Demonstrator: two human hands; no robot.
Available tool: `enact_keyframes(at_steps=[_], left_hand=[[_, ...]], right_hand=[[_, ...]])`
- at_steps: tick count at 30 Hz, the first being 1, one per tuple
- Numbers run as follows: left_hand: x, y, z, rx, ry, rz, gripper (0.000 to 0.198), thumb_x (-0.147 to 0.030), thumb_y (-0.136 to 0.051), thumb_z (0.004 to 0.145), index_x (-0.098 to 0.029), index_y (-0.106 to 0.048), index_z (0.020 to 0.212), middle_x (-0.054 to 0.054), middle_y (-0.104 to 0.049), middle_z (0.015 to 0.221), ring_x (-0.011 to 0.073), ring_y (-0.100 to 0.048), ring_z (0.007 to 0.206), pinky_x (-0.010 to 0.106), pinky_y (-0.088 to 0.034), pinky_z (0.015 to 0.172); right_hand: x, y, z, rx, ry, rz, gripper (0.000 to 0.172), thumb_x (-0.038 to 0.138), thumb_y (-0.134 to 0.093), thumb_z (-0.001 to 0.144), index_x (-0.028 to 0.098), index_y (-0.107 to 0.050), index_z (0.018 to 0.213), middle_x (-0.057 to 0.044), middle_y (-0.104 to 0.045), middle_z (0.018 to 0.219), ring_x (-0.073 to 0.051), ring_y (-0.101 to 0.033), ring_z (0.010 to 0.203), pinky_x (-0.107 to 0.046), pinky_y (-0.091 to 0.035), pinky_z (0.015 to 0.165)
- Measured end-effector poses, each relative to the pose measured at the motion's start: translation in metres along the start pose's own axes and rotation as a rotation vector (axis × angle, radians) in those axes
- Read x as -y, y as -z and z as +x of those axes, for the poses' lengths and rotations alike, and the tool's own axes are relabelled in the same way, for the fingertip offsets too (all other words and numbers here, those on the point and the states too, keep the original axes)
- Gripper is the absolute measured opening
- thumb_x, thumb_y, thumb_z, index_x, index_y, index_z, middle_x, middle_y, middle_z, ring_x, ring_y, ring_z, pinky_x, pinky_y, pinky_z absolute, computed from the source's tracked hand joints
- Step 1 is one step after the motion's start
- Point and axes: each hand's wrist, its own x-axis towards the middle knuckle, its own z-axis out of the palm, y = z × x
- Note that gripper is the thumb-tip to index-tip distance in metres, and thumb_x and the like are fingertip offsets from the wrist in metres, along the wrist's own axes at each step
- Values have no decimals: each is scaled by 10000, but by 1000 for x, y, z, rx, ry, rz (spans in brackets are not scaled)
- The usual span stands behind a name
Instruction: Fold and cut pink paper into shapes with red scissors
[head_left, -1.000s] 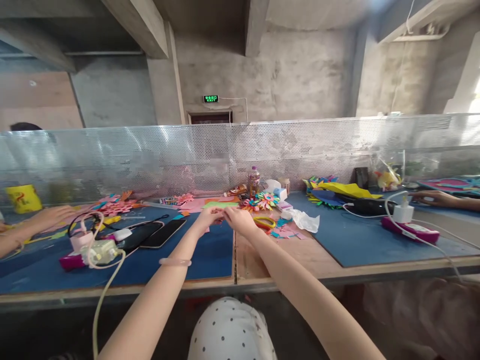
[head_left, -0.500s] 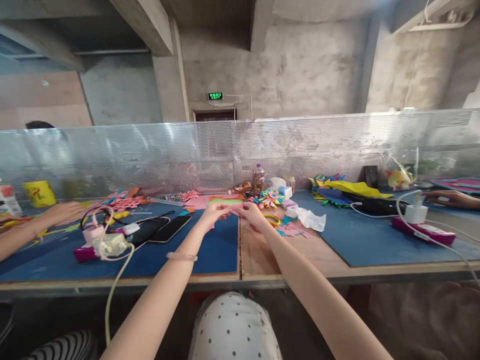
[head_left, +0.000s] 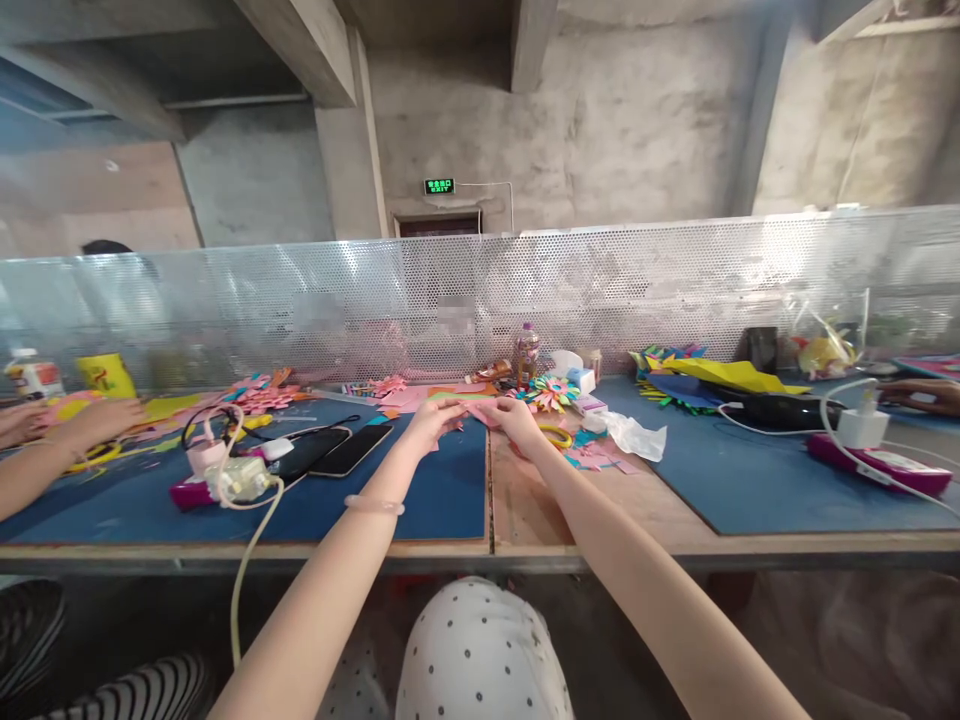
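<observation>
Between my two hands is a small piece of pink paper [head_left: 480,408], held just above the table near the seam of the blue mat. My left hand [head_left: 436,420] has its fingers closed on the paper's left part. On its right part, my right hand [head_left: 511,418] pinches it. Behind my hands lie green and orange paper sheets [head_left: 463,391]. A yellow ring, likely a tape roll [head_left: 558,436], rests right of my right hand, with pink and blue scraps [head_left: 600,456] beside it.
Left are two dark phones [head_left: 351,452] and a power strip [head_left: 192,493] with cables. A bottle [head_left: 527,355], a multicoloured paper flower [head_left: 553,393] and crumpled white plastic [head_left: 636,436] stand or lie right. Another person's hands [head_left: 97,420] work at far left.
The whole view has shifted slightly, so things appear further right. My hands still hold the pink paper together. At far left, the other person's hands have moved and a pink and yellow piece shows there.
</observation>
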Motion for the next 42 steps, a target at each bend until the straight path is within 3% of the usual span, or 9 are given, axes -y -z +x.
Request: enact_keyframes(at_steps=[7, 20, 26, 35, 42], left_hand=[[-2, 0, -1, -53, 69, -7, 280, -239, -785, 570, -157, -684, 818, 53, -684, 806, 125, -641, 746, 153, -423, 508], [0, 2, 2, -34, 31, 54, 302, -259, -767, 588, -158, -688, 862, 68, -693, 855, 141, -637, 775, 185, -444, 551], [4, 5, 5, -38, 6, 53, 303, -275, -769, 581, -161, -686, 850, 78, -691, 867, 156, -641, 793, 196, -460, 559], [1, 1, 2, -31, -33, 101, 325, -305, -772, 558, -148, -689, 830, 89, -689, 884, 156, -633, 774, 214, -478, 585], [-1, -1, 0, -26, -55, 159, 332, -327, -758, 582, -155, -688, 857, 84, -685, 883, 154, -627, 753, 220, -474, 585]], right_hand=[[-2, 1, 3, -10, 1, 1, 359, 489, -651, 617, 136, -586, 609, 27, -458, 542, -82, -369, 532, -219, -276, 503], [5, 2, -3, -9, -9, -14, 383, 503, -620, 647, 120, -619, 629, 20, -481, 545, -82, -379, 529, -214, -284, 499], [3, 3, -2, 42, 5, -1, 384, 495, -599, 673, 119, -658, 724, -12, -564, 645, -105, -449, 591, -214, -335, 537], [3, 2, -3, 33, -51, 17, 366, 479, -655, 640, 121, -646, 712, 13, -536, 583, -88, -430, 538, -209, -328, 513], [-5, -1, 2, 97, -69, 130, 446, 495, -680, 620, 108, -685, 841, -52, -648, 746, -118, -542, 642, -234, -408, 614]])
